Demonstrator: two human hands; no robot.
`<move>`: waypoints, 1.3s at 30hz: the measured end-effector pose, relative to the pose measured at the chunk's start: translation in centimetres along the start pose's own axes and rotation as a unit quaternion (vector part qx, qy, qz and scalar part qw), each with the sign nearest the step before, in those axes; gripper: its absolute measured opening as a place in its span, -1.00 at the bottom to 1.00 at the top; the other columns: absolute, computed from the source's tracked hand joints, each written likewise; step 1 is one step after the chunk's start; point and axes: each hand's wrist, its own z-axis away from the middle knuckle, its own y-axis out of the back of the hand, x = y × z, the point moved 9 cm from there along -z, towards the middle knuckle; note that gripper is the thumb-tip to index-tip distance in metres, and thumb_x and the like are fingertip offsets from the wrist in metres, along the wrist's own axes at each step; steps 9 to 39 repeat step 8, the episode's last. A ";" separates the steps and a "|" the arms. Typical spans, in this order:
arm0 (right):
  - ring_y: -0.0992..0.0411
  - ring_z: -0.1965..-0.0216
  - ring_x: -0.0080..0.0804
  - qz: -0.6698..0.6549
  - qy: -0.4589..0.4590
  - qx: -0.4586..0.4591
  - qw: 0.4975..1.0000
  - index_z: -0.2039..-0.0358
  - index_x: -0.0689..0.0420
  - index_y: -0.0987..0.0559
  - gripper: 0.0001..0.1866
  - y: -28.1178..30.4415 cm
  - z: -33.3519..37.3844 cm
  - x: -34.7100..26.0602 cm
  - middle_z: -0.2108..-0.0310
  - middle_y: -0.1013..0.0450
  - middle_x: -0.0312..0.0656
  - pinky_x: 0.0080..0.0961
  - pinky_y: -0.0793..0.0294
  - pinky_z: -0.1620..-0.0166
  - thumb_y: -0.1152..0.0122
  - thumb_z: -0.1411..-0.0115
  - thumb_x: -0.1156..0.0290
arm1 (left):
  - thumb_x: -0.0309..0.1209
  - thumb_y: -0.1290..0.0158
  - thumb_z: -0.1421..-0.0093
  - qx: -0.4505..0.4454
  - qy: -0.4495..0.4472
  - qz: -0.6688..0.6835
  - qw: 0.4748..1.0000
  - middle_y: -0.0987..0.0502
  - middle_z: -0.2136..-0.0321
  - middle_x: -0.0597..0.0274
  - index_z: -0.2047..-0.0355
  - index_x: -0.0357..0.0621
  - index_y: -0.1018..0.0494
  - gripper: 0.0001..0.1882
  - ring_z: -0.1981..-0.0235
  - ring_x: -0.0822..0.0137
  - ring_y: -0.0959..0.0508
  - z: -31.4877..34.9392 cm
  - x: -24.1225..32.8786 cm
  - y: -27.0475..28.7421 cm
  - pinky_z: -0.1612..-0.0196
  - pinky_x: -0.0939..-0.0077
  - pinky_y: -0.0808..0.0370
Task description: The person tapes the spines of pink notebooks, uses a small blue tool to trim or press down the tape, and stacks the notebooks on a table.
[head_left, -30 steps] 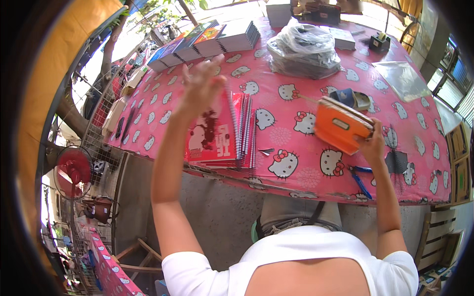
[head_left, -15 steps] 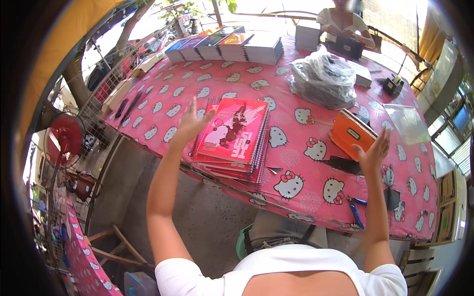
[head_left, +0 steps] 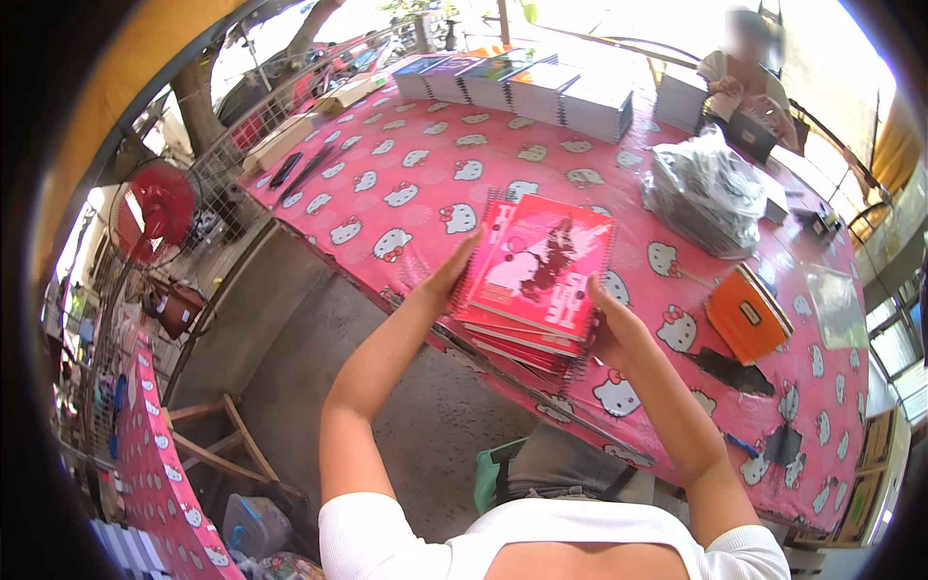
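A stack of red and pink spiral notebooks (head_left: 541, 259) rests near the front edge of the table, its books slightly out of line. My left hand (head_left: 454, 266) presses on the stack's left side. Against the right, spiral-bound side lies my right hand (head_left: 614, 324), thumb by the top cover and fingers partly hidden. Together they hold the stack between them. To the right of my right hand stands an orange zipped pouch (head_left: 748, 314), beside a dark torn patch (head_left: 732, 370) in the table cover.
Stacks of spiral notebooks (head_left: 597, 108) line the far edge of the pink-covered table (head_left: 387, 208). A plastic bag with dark contents (head_left: 704, 193) sits at the right. Across the table a person (head_left: 749, 92) handles a dark item. A red fan (head_left: 155, 213) stands at the left.
My right hand has moved left, from beside the orange pouch to the stack's right side. My left hand has come down onto its left side. The whole view has shifted.
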 end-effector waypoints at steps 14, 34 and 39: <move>-0.58 0.32 -0.29 0.073 -0.069 -0.103 0.990 0.31 0.24 -0.50 -0.72 -0.8 -0.2 -2.2 0.34 -0.54 -0.04 -0.40 -0.62 0.29 -0.27 -0.06 0.31 | 0.05 -0.18 -0.03 0.040 0.113 0.128 0.985 -0.49 0.05 0.15 -0.11 -0.13 -0.26 -0.25 0.04 0.20 -0.52 3.0 -4.7 -2.0 0.01 0.31 -0.51; -0.58 0.32 -0.29 0.073 -0.069 -0.103 0.990 0.31 0.24 -0.50 -0.72 -0.8 -0.2 -2.2 0.34 -0.54 -0.04 -0.40 -0.62 0.29 -0.27 -0.06 0.31 | 0.05 -0.18 -0.03 0.040 0.113 0.128 0.985 -0.49 0.05 0.15 -0.11 -0.13 -0.26 -0.25 0.04 0.20 -0.52 3.0 -4.7 -2.0 0.01 0.31 -0.51; -0.58 0.32 -0.29 0.073 -0.069 -0.103 0.990 0.31 0.24 -0.50 -0.72 -0.8 -0.2 -2.2 0.34 -0.54 -0.04 -0.40 -0.62 0.29 -0.27 -0.06 0.31 | 0.05 -0.18 -0.03 0.040 0.113 0.128 0.985 -0.49 0.05 0.15 -0.11 -0.13 -0.26 -0.25 0.04 0.20 -0.52 3.0 -4.7 -2.0 0.01 0.31 -0.51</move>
